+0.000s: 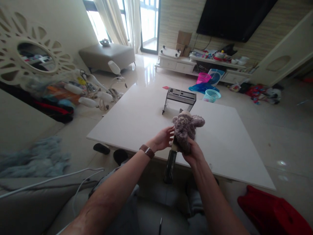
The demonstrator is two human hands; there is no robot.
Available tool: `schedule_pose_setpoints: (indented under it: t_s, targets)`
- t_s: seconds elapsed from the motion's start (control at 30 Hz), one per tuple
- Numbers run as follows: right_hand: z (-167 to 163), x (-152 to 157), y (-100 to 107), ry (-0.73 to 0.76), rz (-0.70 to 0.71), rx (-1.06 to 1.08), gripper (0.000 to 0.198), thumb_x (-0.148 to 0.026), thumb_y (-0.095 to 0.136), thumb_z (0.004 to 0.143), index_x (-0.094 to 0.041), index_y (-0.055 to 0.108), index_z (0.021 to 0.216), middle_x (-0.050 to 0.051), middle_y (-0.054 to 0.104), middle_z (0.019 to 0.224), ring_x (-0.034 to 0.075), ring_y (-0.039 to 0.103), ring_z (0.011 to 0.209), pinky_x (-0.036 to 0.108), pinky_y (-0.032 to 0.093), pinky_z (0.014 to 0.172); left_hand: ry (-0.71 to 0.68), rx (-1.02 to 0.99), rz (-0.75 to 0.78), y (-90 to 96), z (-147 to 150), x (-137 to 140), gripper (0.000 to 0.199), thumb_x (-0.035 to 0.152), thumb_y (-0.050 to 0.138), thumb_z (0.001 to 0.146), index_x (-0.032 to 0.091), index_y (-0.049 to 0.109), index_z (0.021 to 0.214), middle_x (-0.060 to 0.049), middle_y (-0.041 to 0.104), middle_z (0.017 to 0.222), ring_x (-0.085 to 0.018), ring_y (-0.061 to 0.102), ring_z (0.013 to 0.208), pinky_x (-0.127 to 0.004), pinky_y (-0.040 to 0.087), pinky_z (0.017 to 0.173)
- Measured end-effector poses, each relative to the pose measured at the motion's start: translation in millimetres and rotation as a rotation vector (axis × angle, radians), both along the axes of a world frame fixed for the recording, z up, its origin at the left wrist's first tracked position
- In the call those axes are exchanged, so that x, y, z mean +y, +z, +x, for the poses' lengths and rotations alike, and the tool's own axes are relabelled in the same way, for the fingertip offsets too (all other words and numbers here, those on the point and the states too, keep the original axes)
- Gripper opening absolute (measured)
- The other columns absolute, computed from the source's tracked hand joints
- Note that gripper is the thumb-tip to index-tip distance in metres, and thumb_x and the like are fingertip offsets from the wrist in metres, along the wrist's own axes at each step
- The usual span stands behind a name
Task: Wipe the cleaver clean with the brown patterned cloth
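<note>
Right hand (193, 151) is gripping a plush toy (186, 129) from below, at six o'clock. Left hand (163, 138) is touching it at nine o'clock, fingers loosely spread, above a white table (137, 120).

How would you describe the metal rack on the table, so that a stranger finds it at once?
Start at the big white table in the middle of the room. Near its far edge, beyond the plush toy, stands the metal rack. It is the only grey metal frame on the table, standing on thin legs.

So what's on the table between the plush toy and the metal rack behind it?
Only bare white tabletop lies between the plush toy and the metal rack, in the head view.
</note>
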State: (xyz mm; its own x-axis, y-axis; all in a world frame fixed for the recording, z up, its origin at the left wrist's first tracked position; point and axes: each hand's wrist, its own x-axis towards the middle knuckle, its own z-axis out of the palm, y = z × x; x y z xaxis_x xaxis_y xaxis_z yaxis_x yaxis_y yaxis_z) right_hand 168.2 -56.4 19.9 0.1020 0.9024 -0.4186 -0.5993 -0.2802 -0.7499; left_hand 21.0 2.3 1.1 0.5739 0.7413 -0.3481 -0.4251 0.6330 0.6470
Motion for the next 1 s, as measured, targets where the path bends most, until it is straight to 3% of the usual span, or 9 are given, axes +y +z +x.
schedule_pose_setpoints:
  t_s: [0.1, 0.2, 0.3, 0.37, 0.47, 0.57, 0.77, 1.0]
  targets:
    - [17, 11, -2, -0.322, 0.012, -0.144, 0.051, -0.030, 0.092, 0.054, -0.015, 0.074, 0.098, 0.006, 0.079, 0.096, 0.022, 0.074, 0.082, 0.035, 0.063, 0.076, -0.200, 0.086, -0.026, 9.5, -7, -6, 0.047, 0.061, 0.061, 0.081, 0.018, 0.067, 0.099, -0.004, 0.069, 0.094, -0.019, 0.065, 0.079, -0.034, 0.053, 0.071]
    - [28, 16, -2, -0.536, 0.137, -0.289, 0.060, -0.029, 0.095, 0.048, -0.014, 0.072, 0.102, 0.006, 0.078, 0.104, 0.021, 0.073, 0.089, 0.035, 0.062, 0.082, -0.418, 0.152, 0.053, 16.3, -4, -18, 0.056, 0.066, 0.063, 0.078, 0.014, 0.066, 0.100, -0.010, 0.071, 0.102, -0.024, 0.069, 0.088, -0.036, 0.054, 0.076]
    - [29, 16, -1, -0.607, 0.214, -0.358, 0.066, -0.030, 0.096, 0.049, -0.017, 0.066, 0.106, 0.005, 0.076, 0.105, 0.020, 0.072, 0.091, 0.036, 0.062, 0.082, -0.434, 0.223, 0.145, 16.4, 7, -31, 0.043, 0.046, 0.077, 0.071, 0.015, 0.062, 0.096, -0.007, 0.070, 0.083, -0.019, 0.068, 0.073, -0.032, 0.053, 0.071]
    - [27, 14, 1, -0.628, 0.214, -0.360, 0.071, -0.031, 0.097, 0.048, -0.020, 0.060, 0.108, 0.002, 0.075, 0.105, 0.019, 0.071, 0.093, 0.035, 0.062, 0.082, -0.364, 0.307, 0.220, 12.8, 17, -37, 0.030, 0.036, 0.077, 0.070, 0.016, 0.058, 0.081, 0.001, 0.060, 0.061, -0.012, 0.059, 0.055, -0.026, 0.048, 0.059]
    - [24, 12, 9, -0.569, 0.229, -0.286, 0.069, -0.036, 0.094, 0.056, -0.026, 0.054, 0.110, -0.001, 0.073, 0.109, 0.018, 0.071, 0.097, 0.034, 0.061, 0.083, -0.218, 0.454, 0.350, 6.1, 25, -37, 0.028, 0.031, 0.070, 0.074, 0.019, 0.047, 0.063, 0.007, 0.044, 0.045, -0.008, 0.042, 0.040, -0.023, 0.038, 0.045]
    - [24, 11, 16, -0.416, 0.263, -0.150, 0.056, -0.042, 0.088, 0.066, -0.028, 0.058, 0.111, -0.002, 0.073, 0.114, 0.018, 0.071, 0.101, 0.034, 0.061, 0.086, -0.135, 0.553, 0.382, 2.0, 25, -32, 0.027, 0.029, 0.067, 0.074, 0.020, 0.045, 0.061, 0.007, 0.043, 0.042, -0.008, 0.039, 0.036, -0.023, 0.034, 0.039]
    - [30, 11, 18, -0.282, 0.238, -0.079, 0.040, -0.032, 0.086, 0.066, -0.020, 0.070, 0.100, 0.003, 0.078, 0.102, 0.021, 0.073, 0.095, 0.036, 0.060, 0.088, -0.064, 0.620, 0.387, 8.1, 20, -27, 0.026, 0.027, 0.066, 0.073, 0.021, 0.045, 0.060, 0.007, 0.043, 0.040, -0.009, 0.041, 0.034, -0.023, 0.034, 0.037]
    - [38, 1, 27, -0.094, 0.276, 0.124, 0.023, -0.028, 0.078, 0.067, -0.026, 0.070, 0.089, -0.005, 0.078, 0.091, 0.017, 0.073, 0.088, 0.029, 0.060, 0.081, -0.058, 0.713, 0.454, 13.2, 21, -30, 0.024, 0.021, 0.062, 0.073, 0.021, 0.044, 0.057, 0.007, 0.042, 0.038, -0.010, 0.042, 0.031, -0.023, 0.032, 0.035]
